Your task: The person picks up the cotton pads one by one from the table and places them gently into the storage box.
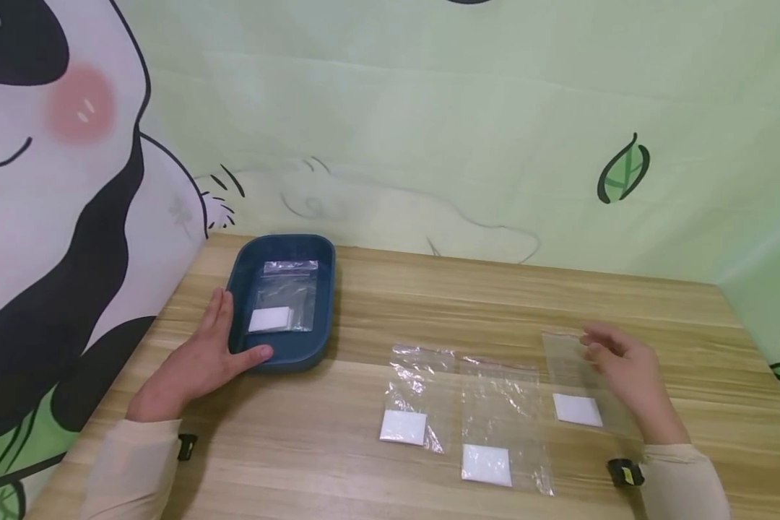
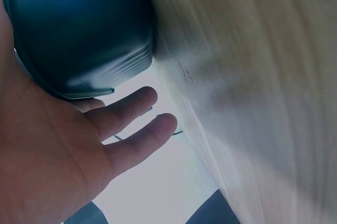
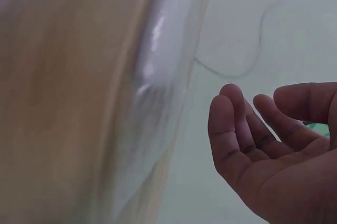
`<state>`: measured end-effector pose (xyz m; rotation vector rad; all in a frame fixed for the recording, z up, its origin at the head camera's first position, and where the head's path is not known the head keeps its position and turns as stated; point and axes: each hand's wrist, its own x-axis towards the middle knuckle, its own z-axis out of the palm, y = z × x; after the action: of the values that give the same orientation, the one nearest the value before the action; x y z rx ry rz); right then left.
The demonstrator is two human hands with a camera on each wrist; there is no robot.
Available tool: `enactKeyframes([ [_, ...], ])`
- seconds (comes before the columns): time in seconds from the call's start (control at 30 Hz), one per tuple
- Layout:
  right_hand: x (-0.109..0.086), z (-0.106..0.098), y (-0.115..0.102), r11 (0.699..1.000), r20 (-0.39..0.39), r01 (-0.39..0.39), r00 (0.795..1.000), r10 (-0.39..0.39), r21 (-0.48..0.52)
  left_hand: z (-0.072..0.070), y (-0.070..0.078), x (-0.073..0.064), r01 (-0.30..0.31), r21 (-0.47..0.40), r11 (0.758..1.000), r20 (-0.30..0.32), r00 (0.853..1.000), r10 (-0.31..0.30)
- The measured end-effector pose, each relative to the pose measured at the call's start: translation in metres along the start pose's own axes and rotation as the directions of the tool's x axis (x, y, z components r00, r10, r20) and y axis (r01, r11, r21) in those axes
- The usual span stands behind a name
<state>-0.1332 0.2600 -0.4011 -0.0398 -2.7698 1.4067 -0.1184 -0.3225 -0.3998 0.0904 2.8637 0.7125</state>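
Observation:
My left hand [image 1: 198, 368] rests against the left side of a dark blue tray [image 1: 328, 303], its thumb at the near rim. In the left wrist view its fingers [image 2: 137, 145] stretch out beside the tray wall. Inside the tray lies a clear zip bag [image 1: 295, 289] with a white rectangular piece [image 1: 269, 319]. My right hand [image 1: 630, 372] hovers over the rightmost clear zip bag [image 1: 562, 365], which holds a white piece [image 1: 577, 409]. The right wrist view shows its fingers [image 3: 224, 129] loosely bent, apart from the bag, holding nothing.
Two more clear zip bags, a left one [image 1: 429, 383] and a middle one [image 1: 500, 404], lie side by side on the wooden table [image 1: 299, 448], each with a white piece in its lower part. A printed cloth backdrop [image 1: 396, 130] hangs behind the table's far edge.

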Motion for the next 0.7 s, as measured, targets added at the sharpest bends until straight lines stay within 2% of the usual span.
enactKeyframes([
  [0.33, 0.003, -0.019, 0.028, 0.986, -0.036, -0.150, 0.988, 0.152, 0.073, 0.000, -0.002, 0.000, 0.001, -0.001, 1.000, 0.003, 1.000, -0.001],
  [0.53, 0.001, -0.027, 0.045, 0.972, 0.003, -0.220, 0.975, 0.221, -0.078, 0.000, -0.002, 0.000, 0.002, -0.008, 1.000, 0.007, 1.000, -0.002],
  [0.7, 0.003, -0.029, 0.047, 0.953, 0.054, -0.187, 0.977, 0.205, -0.238, 0.000, -0.001, 0.000, 0.003, -0.013, 1.000, 0.011, 1.000, -0.003],
])
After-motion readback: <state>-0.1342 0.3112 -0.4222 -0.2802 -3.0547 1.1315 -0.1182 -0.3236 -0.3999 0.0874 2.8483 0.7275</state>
